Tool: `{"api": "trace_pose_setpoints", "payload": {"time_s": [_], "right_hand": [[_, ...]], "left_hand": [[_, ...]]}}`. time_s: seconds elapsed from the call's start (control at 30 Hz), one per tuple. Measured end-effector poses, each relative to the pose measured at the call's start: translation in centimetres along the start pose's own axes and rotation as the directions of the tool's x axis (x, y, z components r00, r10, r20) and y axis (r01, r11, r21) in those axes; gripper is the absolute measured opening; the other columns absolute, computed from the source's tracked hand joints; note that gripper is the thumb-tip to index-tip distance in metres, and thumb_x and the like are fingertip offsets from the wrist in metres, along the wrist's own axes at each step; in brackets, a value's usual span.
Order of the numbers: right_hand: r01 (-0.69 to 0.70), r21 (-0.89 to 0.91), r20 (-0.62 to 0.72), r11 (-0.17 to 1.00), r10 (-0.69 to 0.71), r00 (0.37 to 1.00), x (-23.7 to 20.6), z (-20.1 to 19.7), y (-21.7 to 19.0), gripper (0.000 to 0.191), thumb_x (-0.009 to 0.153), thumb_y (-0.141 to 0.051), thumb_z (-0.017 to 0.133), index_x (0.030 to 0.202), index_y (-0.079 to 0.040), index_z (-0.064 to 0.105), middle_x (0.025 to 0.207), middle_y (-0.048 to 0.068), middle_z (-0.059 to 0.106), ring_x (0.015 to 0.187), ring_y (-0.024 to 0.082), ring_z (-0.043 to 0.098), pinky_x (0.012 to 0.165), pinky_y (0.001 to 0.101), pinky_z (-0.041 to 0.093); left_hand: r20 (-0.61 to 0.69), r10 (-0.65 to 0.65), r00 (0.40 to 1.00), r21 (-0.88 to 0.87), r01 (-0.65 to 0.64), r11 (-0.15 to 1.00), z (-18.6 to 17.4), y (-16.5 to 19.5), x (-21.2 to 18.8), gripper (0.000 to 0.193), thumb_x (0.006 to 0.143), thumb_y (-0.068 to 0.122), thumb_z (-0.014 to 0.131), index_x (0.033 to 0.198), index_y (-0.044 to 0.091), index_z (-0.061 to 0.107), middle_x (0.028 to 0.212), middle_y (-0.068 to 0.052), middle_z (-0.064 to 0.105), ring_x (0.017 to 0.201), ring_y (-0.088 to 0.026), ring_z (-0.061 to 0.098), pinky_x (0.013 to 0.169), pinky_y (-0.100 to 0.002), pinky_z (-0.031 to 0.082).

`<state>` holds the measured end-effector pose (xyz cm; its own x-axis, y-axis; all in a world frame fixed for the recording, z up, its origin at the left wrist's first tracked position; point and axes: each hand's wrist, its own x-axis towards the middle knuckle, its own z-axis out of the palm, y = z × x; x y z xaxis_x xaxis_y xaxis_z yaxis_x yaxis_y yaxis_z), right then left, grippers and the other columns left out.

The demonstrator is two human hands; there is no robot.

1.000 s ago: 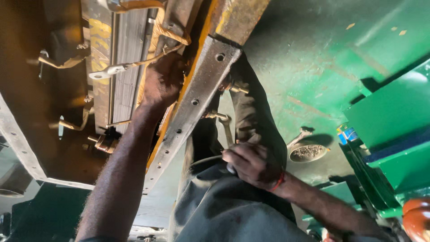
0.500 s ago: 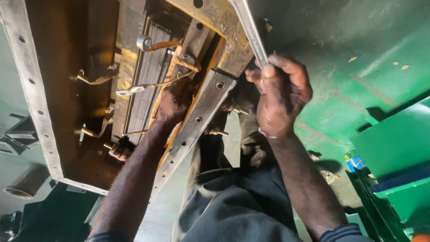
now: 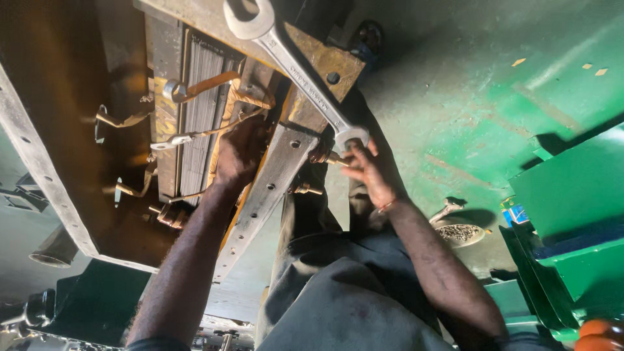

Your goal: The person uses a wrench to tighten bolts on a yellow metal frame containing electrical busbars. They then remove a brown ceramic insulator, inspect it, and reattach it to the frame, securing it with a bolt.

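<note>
Head view, looking down past dark grey trousers (image 3: pixel 338 305) onto a green-painted floor (image 3: pixel 494 97); landmark: perforated grey metal bar (image 3: pixel 266 195), slanting from upper right to lower left through the middle of the frame. Right of the bar's upper end, right hand (image 3: pixel 370 172) with fingers (image 3: pixel 354 156) closed narrowly around the lower, open-jawed end of a long silver combination spanner (image 3: pixel 296 68); spanner shaft rising up and to the left above the bar, ring end near the top edge; open end seated at a brass-coloured bolt (image 3: pixel 325 158) projecting just right of the bar; second similar bolt (image 3: pixel 305 190) just below the first, also touching the bar's right side. Left of the bar, left hand (image 3: pixel 240 153) pressed against the rusty frame (image 3: pixel 214 97) beside it, fingers curled into the recess; cannot tell whether anything held there. Further left of the bar, ribbed grey panel (image 3: pixel 198 110) crossed by copper-coloured straps (image 3: pixel 201 84); beyond that, a pale angle strip (image 3: pixel 39 169) with holes. Well right of the bar, round perforated drain cover (image 3: pixel 460 233) on the floor; green steel structure (image 3: pixel 565 214) at the far right.
</note>
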<state>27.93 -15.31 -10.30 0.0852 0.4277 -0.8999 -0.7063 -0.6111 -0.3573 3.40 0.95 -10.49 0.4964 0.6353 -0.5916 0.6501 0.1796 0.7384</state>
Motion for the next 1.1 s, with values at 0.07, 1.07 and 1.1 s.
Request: {"api": "trace_pose_setpoints", "payload": {"time_s": [0.07,1.07,1.1], "right_hand": [[-0.328,0.272,0.096,0.905,0.314,0.945,0.2,-0.4,4.0,0.035,0.092,-0.027,0.068,0.12,-0.01,0.056,0.089,0.011,0.07,0.075,0.024,0.071,0.073,0.0511,0.064],[0.591,-0.069,-0.141,0.803,-0.595,0.792,-3.1,1.8,11.0,0.034,0.104,-0.017,0.071,0.124,0.0,0.049,0.13,0.012,0.057,0.12,0.018,0.059,0.104,0.0389,0.053],[0.447,-0.02,-0.193,0.894,-0.442,0.876,-2.9,2.0,10.7,0.033,0.104,-0.023,0.065,0.126,-0.003,0.051,0.123,0.011,0.06,0.114,0.018,0.063,0.1,0.0395,0.056]], "left_hand": [[0.001,-0.088,0.996,-0.007,0.088,0.996,0.2,0.2,0.2,0.023,0.105,0.003,0.058,0.126,-0.003,0.066,0.105,-0.013,0.074,0.089,-0.015,0.067,0.076,-0.03,0.056],[-0.029,0.105,0.994,0.327,-0.09,0.941,-0.9,-1.1,-1.0,0.024,0.105,0.011,0.06,0.124,0.0,0.069,0.106,-0.02,0.074,0.092,-0.029,0.075,0.076,-0.04,0.059],[-0.041,0.132,0.99,0.331,-0.111,0.937,-0.9,-1.3,-1.4,0.023,0.105,0.012,0.06,0.122,0.0,0.069,0.101,-0.019,0.075,0.085,-0.027,0.075,0.07,-0.039,0.059]]}}
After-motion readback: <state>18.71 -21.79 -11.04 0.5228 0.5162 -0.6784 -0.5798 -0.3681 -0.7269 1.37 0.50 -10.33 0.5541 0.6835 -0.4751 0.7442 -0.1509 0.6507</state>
